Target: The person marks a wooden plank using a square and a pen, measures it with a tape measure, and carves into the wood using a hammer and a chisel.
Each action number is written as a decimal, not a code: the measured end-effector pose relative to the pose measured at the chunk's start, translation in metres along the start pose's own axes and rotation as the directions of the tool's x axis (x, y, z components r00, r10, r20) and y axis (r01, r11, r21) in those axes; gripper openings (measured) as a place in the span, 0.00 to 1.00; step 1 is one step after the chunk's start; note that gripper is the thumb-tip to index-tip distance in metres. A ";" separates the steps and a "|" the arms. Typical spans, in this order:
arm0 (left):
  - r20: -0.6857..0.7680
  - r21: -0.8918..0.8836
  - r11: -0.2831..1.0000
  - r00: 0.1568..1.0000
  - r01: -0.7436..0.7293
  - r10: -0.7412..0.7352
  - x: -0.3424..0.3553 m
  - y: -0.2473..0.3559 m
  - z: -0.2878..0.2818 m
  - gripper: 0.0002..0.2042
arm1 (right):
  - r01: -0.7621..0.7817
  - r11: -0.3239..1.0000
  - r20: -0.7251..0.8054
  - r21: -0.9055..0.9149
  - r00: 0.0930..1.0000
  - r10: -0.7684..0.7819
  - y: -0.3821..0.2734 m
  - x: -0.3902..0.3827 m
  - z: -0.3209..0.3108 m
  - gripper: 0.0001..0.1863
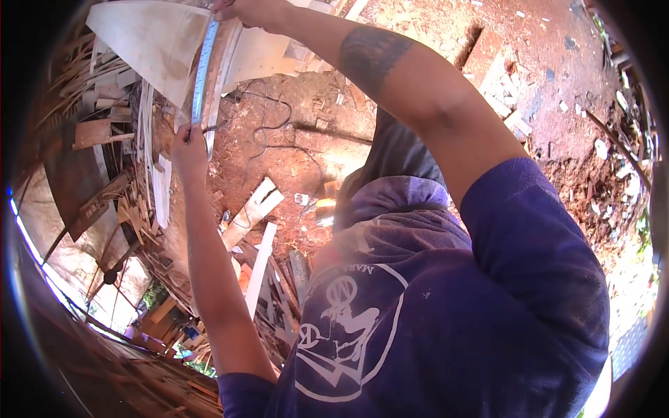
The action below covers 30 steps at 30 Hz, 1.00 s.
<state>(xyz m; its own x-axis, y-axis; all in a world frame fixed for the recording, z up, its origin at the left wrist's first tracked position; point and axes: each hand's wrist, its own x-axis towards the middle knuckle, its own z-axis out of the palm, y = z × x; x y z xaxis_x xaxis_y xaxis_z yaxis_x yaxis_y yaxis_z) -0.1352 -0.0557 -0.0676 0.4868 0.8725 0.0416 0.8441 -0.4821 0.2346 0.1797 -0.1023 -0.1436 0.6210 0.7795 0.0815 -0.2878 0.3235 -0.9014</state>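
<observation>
A pale blue measuring tape (203, 73) is stretched along a long wooden board (221, 66) at the upper left. My left hand (188, 139) is closed around the tape's near end, beside the board's edge. At the top of the view my right hand (247, 10) pinches the far end, its fingertips partly cut off by the picture's rim. Broad pale plywood sheets (150, 45) lie on either side of the board, beneath the tape.
Stacked wood strips and offcuts (104, 90) crowd the left side. A dark cable (268, 136) winds over the reddish dirt floor (306, 104). Loose planks (252, 212) lie between my left forearm and body. Scattered scraps (516, 122) dot the ground to the right.
</observation>
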 end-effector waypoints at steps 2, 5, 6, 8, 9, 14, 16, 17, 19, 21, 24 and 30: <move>0.020 -0.001 1.000 0.999 0.029 -0.029 0.005 -0.002 0.003 0.17 | 0.025 1.000 0.015 -0.005 1.000 -0.025 0.001 0.003 -0.003 0.10; 0.014 0.029 0.998 0.999 0.050 -0.051 0.010 -0.007 0.003 0.18 | 0.045 0.996 0.026 -0.072 0.999 -0.044 -0.003 0.004 -0.004 0.11; -0.007 0.058 0.998 0.999 0.040 -0.040 0.010 -0.012 0.003 0.18 | 0.038 0.990 0.018 -0.137 0.999 -0.036 -0.004 0.002 -0.003 0.12; 0.016 0.046 0.998 0.999 0.035 -0.036 0.014 -0.019 0.001 0.19 | 0.080 0.984 0.027 -0.161 0.997 -0.076 -0.007 0.002 -0.001 0.13; 0.030 0.028 0.999 0.999 0.028 -0.029 0.016 -0.022 0.000 0.20 | 0.130 0.973 0.042 -0.190 0.991 -0.124 -0.007 0.001 -0.001 0.13; -0.007 0.015 1.000 1.000 0.027 -0.026 0.018 -0.023 -0.005 0.20 | 0.207 0.944 0.004 -0.259 0.977 -0.213 -0.003 0.000 -0.001 0.13; 0.021 0.013 0.999 0.999 0.046 -0.046 0.019 -0.010 -0.011 0.20 | 0.209 0.941 0.006 -0.265 0.977 -0.215 0.000 0.002 -0.004 0.13; 0.016 0.010 0.998 0.998 0.066 -0.066 0.016 -0.002 -0.013 0.21 | 0.201 0.946 -0.004 -0.252 0.978 -0.209 0.001 0.002 -0.004 0.12; 0.007 0.012 0.996 0.996 0.087 -0.087 0.014 0.000 -0.017 0.21 | 0.197 0.952 -0.014 -0.233 0.979 -0.205 0.001 0.002 0.000 0.12; 0.067 -0.090 0.990 0.993 0.106 -0.101 0.016 -0.007 -0.020 0.22 | 0.185 0.952 -0.009 -0.246 0.981 -0.193 0.000 0.002 0.002 0.12; 0.134 -0.055 0.988 0.982 0.144 -0.136 0.021 -0.007 -0.024 0.24 | 0.157 0.958 -0.012 -0.241 0.986 -0.165 0.000 0.003 0.002 0.12; 0.112 -0.019 0.996 0.990 0.086 -0.083 0.026 -0.004 -0.029 0.20 | 0.215 0.940 -0.010 -0.264 0.974 -0.225 -0.005 0.003 0.000 0.12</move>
<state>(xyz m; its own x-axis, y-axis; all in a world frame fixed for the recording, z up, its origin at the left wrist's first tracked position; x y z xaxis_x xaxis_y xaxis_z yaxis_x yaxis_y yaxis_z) -0.1329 -0.0290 -0.0396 0.4373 0.8951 -0.0873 0.8781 -0.4040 0.2562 0.1828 -0.1016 -0.1384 0.6771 0.6813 0.2782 0.0552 0.3299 -0.9424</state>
